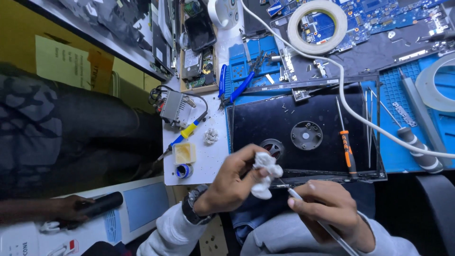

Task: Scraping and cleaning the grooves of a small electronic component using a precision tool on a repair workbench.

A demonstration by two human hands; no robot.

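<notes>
Two hands meet close together, just below the black laptop panel [303, 118]. The left hand [232, 182] is closed around a white crumpled tissue [265, 173]. The right hand [332, 208] is closed on a thin white tool [296, 195]. Its long tip points up and left, touching the tissue.

I see a yellow paper sheet [61, 61] with an orange sticky note [100, 70] at upper left, a dark phone screen [200, 31] top centre, and a white box with a pale blue panel [142, 205] at lower left.
</notes>
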